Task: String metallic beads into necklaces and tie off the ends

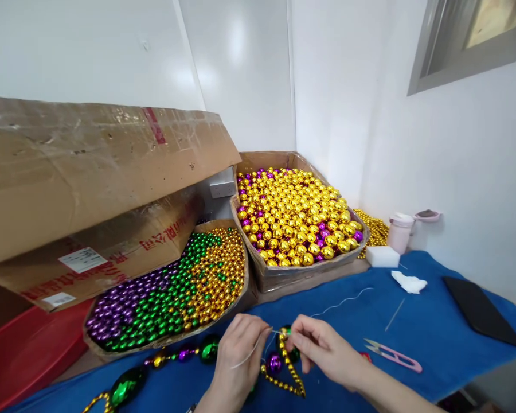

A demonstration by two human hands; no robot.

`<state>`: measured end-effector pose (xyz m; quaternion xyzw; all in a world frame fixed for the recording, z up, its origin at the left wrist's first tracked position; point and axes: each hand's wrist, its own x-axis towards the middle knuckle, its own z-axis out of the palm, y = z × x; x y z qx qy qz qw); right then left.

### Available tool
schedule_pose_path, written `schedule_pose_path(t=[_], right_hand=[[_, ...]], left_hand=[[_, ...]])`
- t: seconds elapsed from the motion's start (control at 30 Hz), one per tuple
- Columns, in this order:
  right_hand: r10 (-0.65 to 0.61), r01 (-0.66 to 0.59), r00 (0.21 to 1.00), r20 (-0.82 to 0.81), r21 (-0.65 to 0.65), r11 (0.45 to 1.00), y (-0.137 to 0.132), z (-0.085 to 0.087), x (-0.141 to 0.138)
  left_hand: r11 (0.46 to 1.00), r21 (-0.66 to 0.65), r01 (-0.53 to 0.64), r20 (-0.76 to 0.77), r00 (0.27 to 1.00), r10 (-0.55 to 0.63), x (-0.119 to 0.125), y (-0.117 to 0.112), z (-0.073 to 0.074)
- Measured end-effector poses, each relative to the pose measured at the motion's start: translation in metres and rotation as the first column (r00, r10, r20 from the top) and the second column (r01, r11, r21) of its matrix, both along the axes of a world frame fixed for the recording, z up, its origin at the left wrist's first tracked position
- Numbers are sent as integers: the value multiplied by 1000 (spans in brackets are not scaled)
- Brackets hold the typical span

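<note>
Between the thumb and forefinger of my left hand (241, 355) is a white thread (246, 360), its end trailing over the hand. My right hand (320, 347) is closed in a pinch at the top of a gold bead string (290, 367), which hangs in a loop. The thread stretches across the short gap between both hands. Close by are a shiny purple bead (274, 362) and a green bead partly hidden behind the right fingers. To the left, a strand with a large green bead (129, 388) and smaller gold and purple beads lies on the blue cloth (339, 312).
A cardboard box of gold and purple balls (298, 212) stands behind; a lower box (167, 287) holds purple, green and gold beads. Pink-handled thread snips (393, 355), a needle (394, 315), a tissue (408, 282), a white block (382, 256) and a black flat item (481, 310) lie right.
</note>
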<state>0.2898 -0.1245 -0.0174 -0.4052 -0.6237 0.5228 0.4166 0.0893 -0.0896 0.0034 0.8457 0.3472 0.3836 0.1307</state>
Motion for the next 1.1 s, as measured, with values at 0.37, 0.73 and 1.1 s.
schedule_pose_path(t=[0.37,0.73,1.1], right_hand=[[-226,-34,841,491,466,884,-3,3,5],[-468,-595,399,789,611,523,16,68,24],[-228,-539,500,836,506,673,11,35,35]], left_hand=[[540,-680,496,694,673,256,11,-25,13],[705,-570,421,681,723,119,26,-14,43],[762,-570,306,428,903,-43,12,-17,15]])
